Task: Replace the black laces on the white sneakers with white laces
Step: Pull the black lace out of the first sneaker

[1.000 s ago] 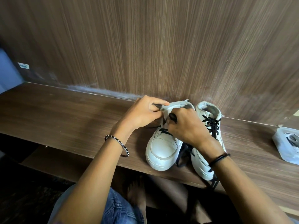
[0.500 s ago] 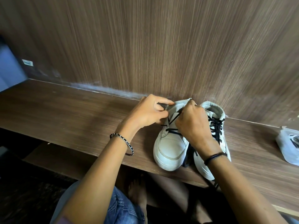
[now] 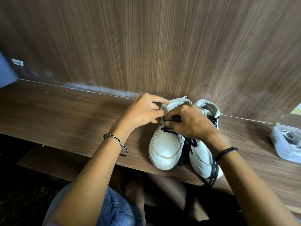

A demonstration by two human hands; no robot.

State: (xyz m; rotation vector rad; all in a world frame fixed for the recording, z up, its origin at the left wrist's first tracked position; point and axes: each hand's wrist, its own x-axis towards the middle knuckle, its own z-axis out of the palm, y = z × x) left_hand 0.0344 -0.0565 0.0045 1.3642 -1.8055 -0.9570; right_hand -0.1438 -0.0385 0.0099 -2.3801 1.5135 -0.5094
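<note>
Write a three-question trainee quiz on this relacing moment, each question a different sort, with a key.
1. True or false: the right hand pinches a black lace on the left-side sneaker.
2. What lies at the far right of the bench? A) a pale plastic packet B) scissors C) a third sneaker
3. How many sneakers show black lacing?
Key: 1 true; 2 A; 3 two, as the right-side sneaker is laced in black as well.
</note>
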